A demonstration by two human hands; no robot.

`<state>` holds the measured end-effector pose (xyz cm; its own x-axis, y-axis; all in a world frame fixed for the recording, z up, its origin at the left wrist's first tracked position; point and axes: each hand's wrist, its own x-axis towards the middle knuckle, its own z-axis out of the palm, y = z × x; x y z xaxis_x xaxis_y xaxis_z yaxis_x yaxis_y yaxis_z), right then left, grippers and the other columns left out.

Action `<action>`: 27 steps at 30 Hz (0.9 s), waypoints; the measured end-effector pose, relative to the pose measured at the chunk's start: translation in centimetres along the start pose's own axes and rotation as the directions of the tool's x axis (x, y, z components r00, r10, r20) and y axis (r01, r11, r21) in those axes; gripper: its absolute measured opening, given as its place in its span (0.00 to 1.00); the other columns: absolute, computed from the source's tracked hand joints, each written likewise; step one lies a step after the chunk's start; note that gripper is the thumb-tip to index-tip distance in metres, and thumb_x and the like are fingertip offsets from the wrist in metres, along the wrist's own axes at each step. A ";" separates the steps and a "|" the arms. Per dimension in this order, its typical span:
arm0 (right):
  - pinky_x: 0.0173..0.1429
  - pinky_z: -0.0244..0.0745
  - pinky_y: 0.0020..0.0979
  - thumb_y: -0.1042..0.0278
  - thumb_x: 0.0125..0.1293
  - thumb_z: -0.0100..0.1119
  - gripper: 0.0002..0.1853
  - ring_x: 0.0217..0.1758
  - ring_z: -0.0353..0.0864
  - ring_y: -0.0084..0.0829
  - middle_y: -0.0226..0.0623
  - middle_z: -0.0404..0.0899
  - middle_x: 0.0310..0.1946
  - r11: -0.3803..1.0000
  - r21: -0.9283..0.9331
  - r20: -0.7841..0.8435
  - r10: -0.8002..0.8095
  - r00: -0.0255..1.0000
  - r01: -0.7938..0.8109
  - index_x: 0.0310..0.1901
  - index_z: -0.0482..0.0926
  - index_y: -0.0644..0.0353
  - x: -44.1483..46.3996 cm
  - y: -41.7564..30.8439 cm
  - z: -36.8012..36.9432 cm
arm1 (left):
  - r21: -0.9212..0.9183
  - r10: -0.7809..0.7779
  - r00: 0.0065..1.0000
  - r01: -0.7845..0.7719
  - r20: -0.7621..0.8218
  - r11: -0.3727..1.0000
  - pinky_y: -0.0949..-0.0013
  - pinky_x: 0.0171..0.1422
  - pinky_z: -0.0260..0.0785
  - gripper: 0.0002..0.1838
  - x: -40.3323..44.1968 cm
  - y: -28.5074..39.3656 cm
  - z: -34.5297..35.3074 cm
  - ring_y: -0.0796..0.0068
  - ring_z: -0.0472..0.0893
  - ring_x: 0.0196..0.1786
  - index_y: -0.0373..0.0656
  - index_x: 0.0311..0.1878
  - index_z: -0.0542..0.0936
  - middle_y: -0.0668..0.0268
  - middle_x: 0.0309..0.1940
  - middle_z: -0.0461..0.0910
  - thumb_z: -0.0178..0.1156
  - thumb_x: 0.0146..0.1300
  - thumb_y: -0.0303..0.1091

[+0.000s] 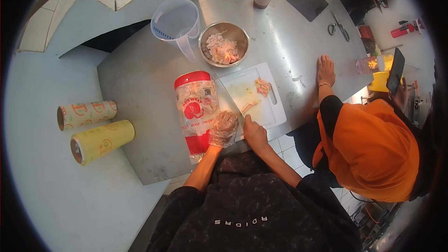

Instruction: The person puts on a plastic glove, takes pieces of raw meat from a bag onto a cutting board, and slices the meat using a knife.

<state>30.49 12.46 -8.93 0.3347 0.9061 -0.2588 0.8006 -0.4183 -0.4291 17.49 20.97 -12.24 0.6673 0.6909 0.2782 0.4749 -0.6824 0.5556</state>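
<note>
The right hand [255, 134] clenches a long metal knife [232, 97] by the pale meat strip [250, 106] on the white plastic board [269, 117] — a slip could nick the clear-gloved left hand [224, 128], grip unclear, or the red-and-clear plastic bag [196, 94].

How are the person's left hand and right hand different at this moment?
The left hand is covered by a clear plastic glove, while the right hand looks bare. The right hand grips the knife; the left hand is beside it, by the red and white bag. Both forearms are bare below dark sleeves.
</note>
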 end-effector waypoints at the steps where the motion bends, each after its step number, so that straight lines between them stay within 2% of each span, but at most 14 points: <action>1: 0.29 0.75 0.57 0.69 0.68 0.50 0.06 0.24 0.80 0.60 0.51 0.77 0.19 1.000 0.004 0.005 -0.001 1.000 0.001 0.43 0.66 0.58 0.0 0.1 0.0 | 0.007 0.010 1.000 -0.010 0.001 1.000 0.56 0.53 0.74 0.12 -0.1 0.0 0.0 0.55 0.80 0.46 0.41 0.42 0.80 0.58 0.38 0.80 0.65 0.53 0.28; 3: 0.31 0.75 0.58 0.69 0.68 0.50 0.07 0.25 0.81 0.60 0.53 0.78 0.20 1.000 0.013 0.002 -0.001 1.000 0.001 0.43 0.65 0.58 0.0 0.2 -0.2 | 0.021 0.042 0.999 -0.042 0.000 0.999 0.56 0.51 0.75 0.12 0.1 -0.3 0.1 0.56 0.80 0.47 0.42 0.42 0.80 0.58 0.38 0.80 0.65 0.53 0.29; 7: 0.36 0.74 0.62 0.67 0.68 0.51 0.08 0.29 0.80 0.64 0.57 0.79 0.22 0.993 0.069 0.178 0.081 0.981 -0.094 0.44 0.65 0.58 -3.0 2.1 -2.0 | 0.069 -0.029 0.999 0.027 0.016 0.997 0.56 0.52 0.74 0.11 -0.3 0.2 0.4 0.55 0.79 0.46 0.41 0.40 0.79 0.57 0.37 0.79 0.64 0.53 0.30; 9: 0.39 0.72 0.63 0.66 0.68 0.51 0.09 0.31 0.80 0.66 0.60 0.79 0.23 0.991 0.093 0.200 0.079 0.977 -0.100 0.45 0.65 0.58 -2.5 2.1 -2.8 | 0.086 -0.060 0.997 0.055 0.055 0.995 0.55 0.52 0.72 0.10 0.1 0.0 0.2 0.55 0.78 0.46 0.39 0.39 0.78 0.57 0.37 0.78 0.63 0.53 0.29; 12: 0.40 0.73 0.62 0.65 0.68 0.51 0.09 0.32 0.80 0.67 0.62 0.79 0.25 0.987 0.117 0.177 0.085 0.981 -0.107 0.44 0.66 0.59 -0.8 1.0 -2.9 | 0.065 -0.018 0.997 0.013 0.072 0.998 0.53 0.51 0.73 0.11 0.0 -0.1 0.0 0.52 0.79 0.45 0.41 0.40 0.79 0.56 0.37 0.79 0.64 0.53 0.33; 15: 0.41 0.73 0.60 0.65 0.68 0.52 0.09 0.34 0.80 0.65 0.61 0.80 0.27 0.972 0.205 0.171 0.082 0.982 -0.117 0.43 0.67 0.60 -0.5 1.3 -2.8 | 0.059 -0.154 0.986 0.150 0.071 0.987 0.52 0.51 0.73 0.12 0.2 0.4 -0.5 0.51 0.79 0.44 0.40 0.40 0.78 0.55 0.36 0.79 0.63 0.53 0.32; 18: 0.42 0.73 0.61 0.61 0.69 0.50 0.11 0.35 0.80 0.67 0.61 0.80 0.26 0.957 0.276 0.131 0.053 0.990 -0.088 0.44 0.68 0.59 -1.3 2.6 -2.8 | -0.032 -0.227 0.974 0.227 0.008 0.973 0.53 0.51 0.72 0.12 1.1 1.6 -1.7 0.51 0.79 0.44 0.39 0.41 0.78 0.53 0.35 0.78 0.63 0.54 0.32; 21: 0.42 0.73 0.60 0.61 0.68 0.52 0.12 0.36 0.80 0.65 0.60 0.80 0.27 0.925 0.359 0.083 0.102 0.991 -0.125 0.44 0.68 0.60 -2.6 2.6 -5.0 | -0.167 -0.264 0.964 0.255 -0.034 0.952 0.54 0.51 0.73 0.12 2.0 2.2 -1.8 0.51 0.80 0.43 0.39 0.42 0.78 0.53 0.36 0.79 0.63 0.55 0.31; 24: 0.42 0.73 0.59 0.62 0.68 0.53 0.13 0.37 0.80 0.63 0.59 0.81 0.28 0.934 0.305 0.104 0.161 0.981 -0.186 0.44 0.68 0.62 -3.6 3.7 -6.3 | -0.249 -0.307 0.951 0.309 0.048 0.918 0.55 0.51 0.73 0.10 3.1 2.5 -1.7 0.53 0.80 0.44 0.40 0.44 0.80 0.53 0.38 0.80 0.61 0.59 0.30; 27: 0.42 0.73 0.58 0.62 0.69 0.54 0.13 0.37 0.80 0.63 0.59 0.81 0.28 0.917 0.333 0.078 0.202 0.976 -0.217 0.44 0.68 0.64 -4.9 5.2 -6.7 | -0.344 -0.355 0.924 0.383 0.143 0.857 0.56 0.52 0.73 0.11 3.8 3.0 -2.4 0.54 0.81 0.45 0.41 0.47 0.80 0.52 0.41 0.81 0.58 0.61 0.27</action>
<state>36.33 6.30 -4.13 0.4497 0.7949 -0.4073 0.4961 -0.6015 -0.6261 20.05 22.15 -7.65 0.5298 0.8465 -0.0524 0.4652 -0.2385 0.8525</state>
